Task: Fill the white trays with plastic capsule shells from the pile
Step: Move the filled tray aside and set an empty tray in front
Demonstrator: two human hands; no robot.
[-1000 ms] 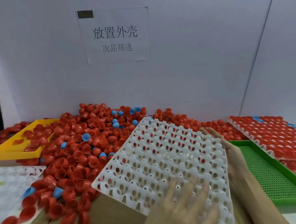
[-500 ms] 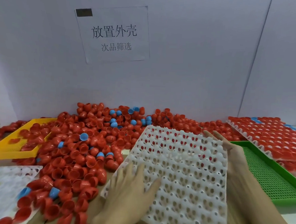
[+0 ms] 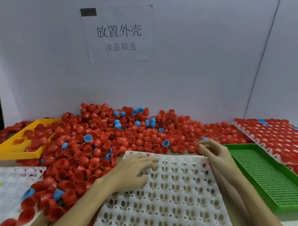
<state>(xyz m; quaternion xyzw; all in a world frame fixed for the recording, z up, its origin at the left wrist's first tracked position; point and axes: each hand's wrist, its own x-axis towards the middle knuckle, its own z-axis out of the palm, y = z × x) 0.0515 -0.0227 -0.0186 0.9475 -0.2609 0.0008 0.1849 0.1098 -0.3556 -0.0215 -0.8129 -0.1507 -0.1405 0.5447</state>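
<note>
A white tray [image 3: 174, 198] with many hollow cells lies flat in front of me, its cells bare. My left hand [image 3: 132, 171] rests palm down on its far left corner, fingers loosely spread. My right hand [image 3: 214, 151] hovers at the tray's far right corner, fingers loosely curled, at the edge of the pile of capsule shells [image 3: 118, 139]. I see no shell in it. The pile is mostly red shells with some blue ones and spreads along the white back wall.
A green mesh tray [image 3: 269, 181] sits to the right. Behind it a white tray filled with red shells [image 3: 272, 136] stands. A yellow basket [image 3: 11, 148] holding some shells is at the left. Another white tray [image 3: 2, 189] lies at the near left.
The white tray went from tilted against the pile to lying flat nearer me. My left hand slid to its far left corner. My right hand let go of the tray's right edge.
</note>
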